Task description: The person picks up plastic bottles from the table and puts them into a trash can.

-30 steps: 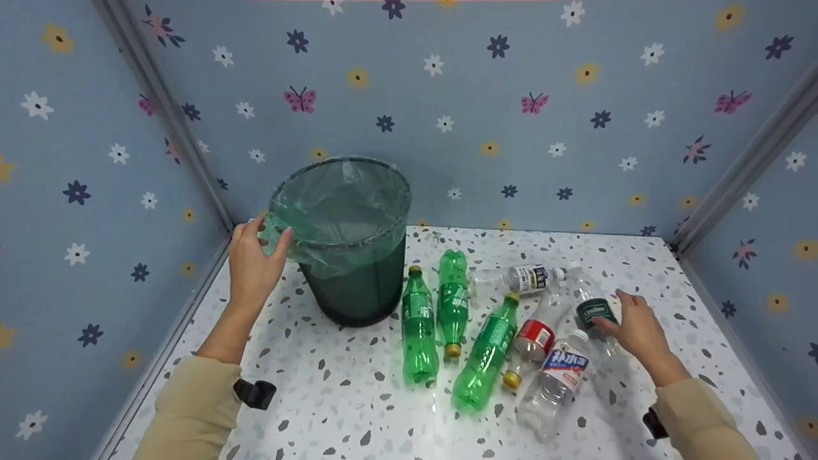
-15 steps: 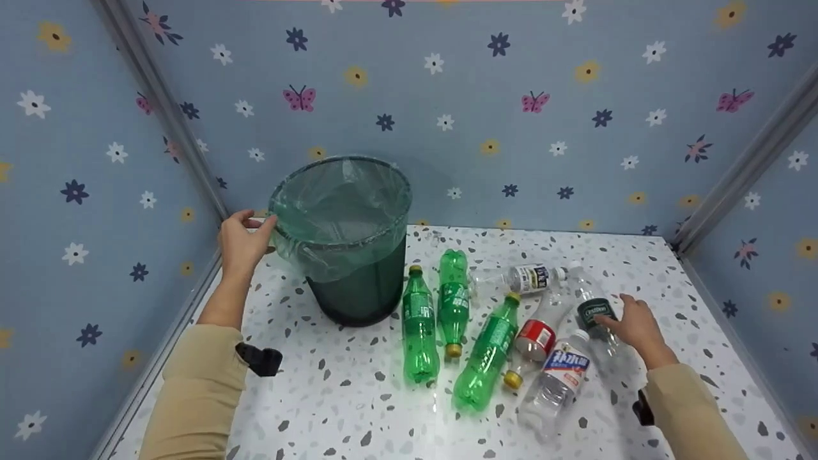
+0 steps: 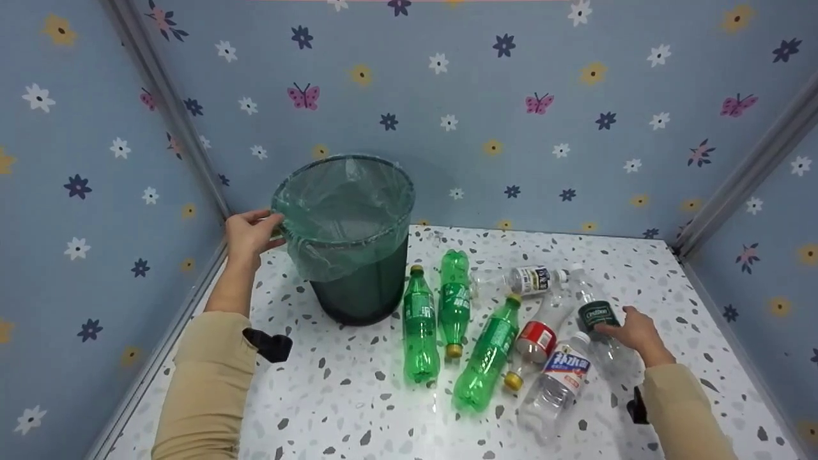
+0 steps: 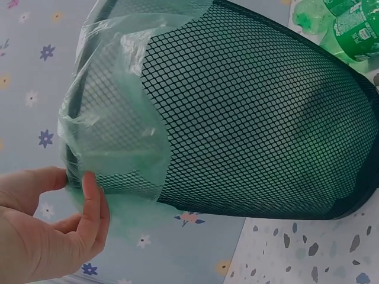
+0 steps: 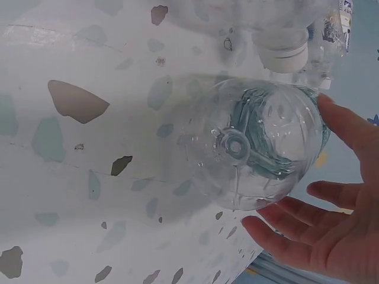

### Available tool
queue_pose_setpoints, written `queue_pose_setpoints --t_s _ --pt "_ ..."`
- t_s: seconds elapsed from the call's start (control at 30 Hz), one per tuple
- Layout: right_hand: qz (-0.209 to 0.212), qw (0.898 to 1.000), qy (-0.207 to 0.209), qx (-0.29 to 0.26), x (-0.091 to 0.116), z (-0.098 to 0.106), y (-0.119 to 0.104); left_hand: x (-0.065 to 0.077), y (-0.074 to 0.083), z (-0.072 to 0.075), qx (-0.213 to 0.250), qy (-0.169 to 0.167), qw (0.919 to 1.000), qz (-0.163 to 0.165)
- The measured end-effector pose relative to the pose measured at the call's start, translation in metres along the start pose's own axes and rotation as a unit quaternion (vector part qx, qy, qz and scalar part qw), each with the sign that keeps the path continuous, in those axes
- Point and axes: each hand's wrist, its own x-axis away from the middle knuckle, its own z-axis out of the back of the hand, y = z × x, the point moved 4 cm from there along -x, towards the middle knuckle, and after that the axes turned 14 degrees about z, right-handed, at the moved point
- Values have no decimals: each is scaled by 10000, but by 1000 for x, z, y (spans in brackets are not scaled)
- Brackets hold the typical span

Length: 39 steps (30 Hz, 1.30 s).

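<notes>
Bin rim pinched by LH nr L wall; RH round grn-label btl, grip unclear.

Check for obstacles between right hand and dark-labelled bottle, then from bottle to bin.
Nothing visible separates the right hand from the dark-labelled bottle. Between that bottle and the bin lie a red-labelled bottle, a white-labelled bottle and three green bottles, all on their sides.
</notes>
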Motion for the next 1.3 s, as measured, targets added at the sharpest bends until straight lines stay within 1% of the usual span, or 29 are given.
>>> queue_pose_setpoints --t_s 0.17,0.3,0.43,0.57,0.7,0.8,0.93,1.1,1.3 --pt "-151 9994 -155 -270 1 -2 4 -1 0 -2 150 -59 9998 145" --pt "-316 9972 -256 -629 2 -3 8 -3 0 -2 256 -136 9991 303" --pt "-436 9953 -304 -805 3 -4 12 -4 -2 -2 388 -234 9978 491" --pt "-512 9939 -316 -925 3 -4 15 -4 -3 0 507 -242 9963 645" --pt "-510 9942 -281 -908 3 -4 16 -5 -3 -1 629 -258 9951 725" --pt "-459 9952 -247 -823 3 -3 16 -5 -2 -2 709 -282 9945 711" --pt "-393 9964 -191 -723 4 1 15 -6 -1 -2 816 -270 9939 693" --pt "-386 9972 -53 -641 9 7 13 -7 -2 -2 940 -299 9922 762" --pt "-123 9985 229 -478 12 19 5 -8 -4 -3 1047 -303 9910 779"
